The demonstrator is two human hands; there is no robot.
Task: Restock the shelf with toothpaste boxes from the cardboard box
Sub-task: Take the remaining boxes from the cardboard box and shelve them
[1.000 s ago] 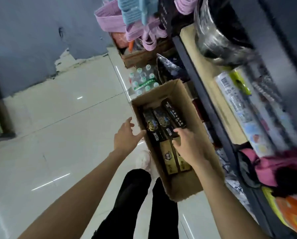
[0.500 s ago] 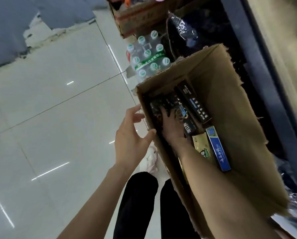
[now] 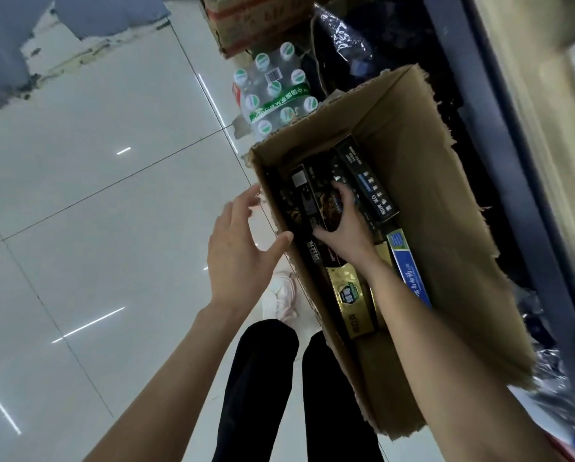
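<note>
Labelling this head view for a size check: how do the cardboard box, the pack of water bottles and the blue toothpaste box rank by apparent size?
1. cardboard box
2. pack of water bottles
3. blue toothpaste box, though partly hidden by the arm.

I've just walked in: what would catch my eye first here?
The torn cardboard box on the floor beside the shelf, with dark toothpaste boxes inside. The right hand reaches in and grips one; the left hand hovers open at the box's edge. Beyond stands a shrink-wrapped pack of water bottles.
</note>
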